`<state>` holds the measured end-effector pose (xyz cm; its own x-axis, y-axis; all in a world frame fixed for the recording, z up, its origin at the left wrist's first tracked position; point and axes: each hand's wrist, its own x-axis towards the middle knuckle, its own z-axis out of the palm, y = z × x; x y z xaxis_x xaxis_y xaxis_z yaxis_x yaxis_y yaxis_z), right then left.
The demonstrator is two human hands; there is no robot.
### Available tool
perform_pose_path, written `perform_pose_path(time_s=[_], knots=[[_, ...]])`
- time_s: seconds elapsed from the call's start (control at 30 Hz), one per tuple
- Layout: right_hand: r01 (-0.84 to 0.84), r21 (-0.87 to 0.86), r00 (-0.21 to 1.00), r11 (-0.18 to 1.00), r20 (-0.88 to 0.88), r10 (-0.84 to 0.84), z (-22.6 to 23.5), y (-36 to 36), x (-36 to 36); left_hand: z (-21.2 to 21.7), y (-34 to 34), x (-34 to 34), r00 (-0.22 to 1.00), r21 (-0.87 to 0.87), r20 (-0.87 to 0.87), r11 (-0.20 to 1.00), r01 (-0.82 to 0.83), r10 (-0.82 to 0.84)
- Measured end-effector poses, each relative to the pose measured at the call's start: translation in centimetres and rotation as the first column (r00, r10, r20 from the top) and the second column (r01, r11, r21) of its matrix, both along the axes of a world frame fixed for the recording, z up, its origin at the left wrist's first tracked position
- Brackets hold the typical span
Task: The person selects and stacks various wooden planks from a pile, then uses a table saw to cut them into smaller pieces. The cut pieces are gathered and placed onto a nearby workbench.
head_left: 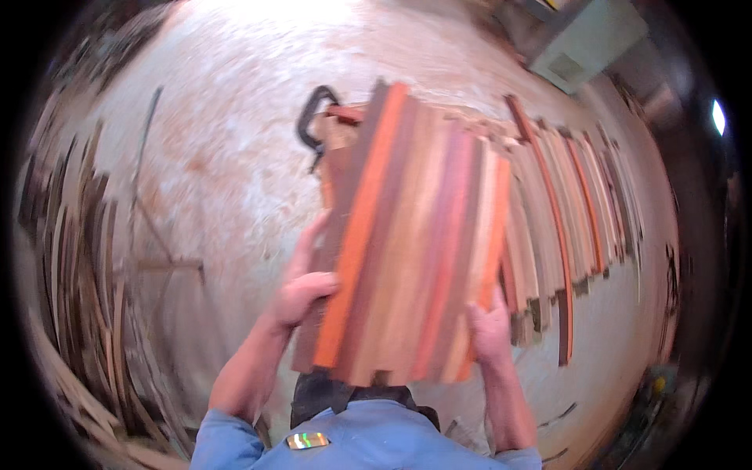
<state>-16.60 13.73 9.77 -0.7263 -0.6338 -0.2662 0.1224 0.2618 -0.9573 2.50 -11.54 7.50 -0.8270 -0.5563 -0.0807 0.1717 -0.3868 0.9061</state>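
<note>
Both of my hands grip a bundle of wood strips [407, 258] laid side by side, in brown, orange, tan, pinkish and red tones. The strips' ends are uneven at top and bottom. My left hand [304, 286] is closed on the left edge, its thumb over the outer dark strip. On the right edge my right hand [491, 327] is closed, thumb in front and fingers hidden behind. The bundle is held up before my body, slightly blurred by motion. Just beyond its upper left shows a black C-shaped clamp [312, 117], next to more wood partly hidden by the bundle.
A long row of wood strips [580, 204] lies to the right, with a dark red strip [544, 204] standing out. Many thin strips [86, 243] are at the left, near a thin metal rod frame [168, 265]. A pale box-like cabinet [587, 47] stands at the far right on the dusty floor [227, 102].
</note>
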Motion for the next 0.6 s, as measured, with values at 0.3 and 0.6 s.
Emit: perform_pose_path(time_s=[0.3, 0.6], knots=[[0.128, -0.146, 0.991, 0.981, 0.053, -0.121, -3.9, 0.2, 8.2, -0.7, -2.0, 0.9, 0.992, 0.216, 0.076, 0.973, 0.078, -0.096], [0.243, -0.141, 0.961, 0.96, 0.173, -0.218, -3.8, -2.2, 10.9, -4.3, -5.9, 1.6, 0.982, 0.156, 0.066, 0.974, 0.165, -0.177]])
